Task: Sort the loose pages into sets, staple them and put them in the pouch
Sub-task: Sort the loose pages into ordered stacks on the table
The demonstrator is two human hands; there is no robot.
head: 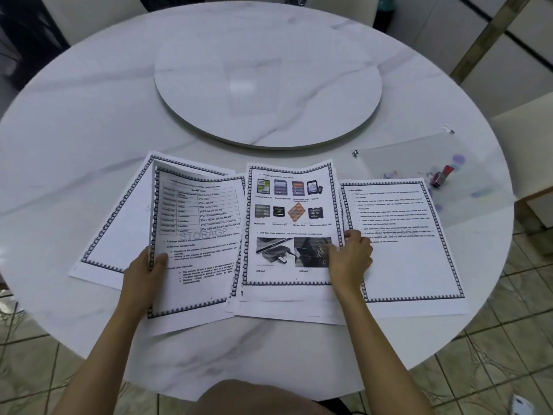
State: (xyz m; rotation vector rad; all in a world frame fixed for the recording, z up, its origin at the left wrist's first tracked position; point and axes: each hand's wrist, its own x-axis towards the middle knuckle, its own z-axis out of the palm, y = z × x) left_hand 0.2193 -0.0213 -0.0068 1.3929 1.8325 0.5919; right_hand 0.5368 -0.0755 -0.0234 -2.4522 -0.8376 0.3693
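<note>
Printed pages with black patterned borders lie in three groups on the near half of a round marble table [89,139]. My left hand [146,272] grips the left edge of a page with a table [200,235], lifted off a mostly blank bordered sheet [119,229]. My right hand [350,259] pinches the right edge of the middle stack, whose top page shows memory-card pictures [290,220]. A text page [404,244] lies to the right. Beyond it lies the clear pouch [419,163], with a red stapler [443,176] on it.
A round marble turntable [269,85] sits at the table's centre, with a faint clear sheet on it. Pale chairs stand at the far side and at the right. Tiled floor shows below the table's near edge. A small white object lies on the floor at the bottom right.
</note>
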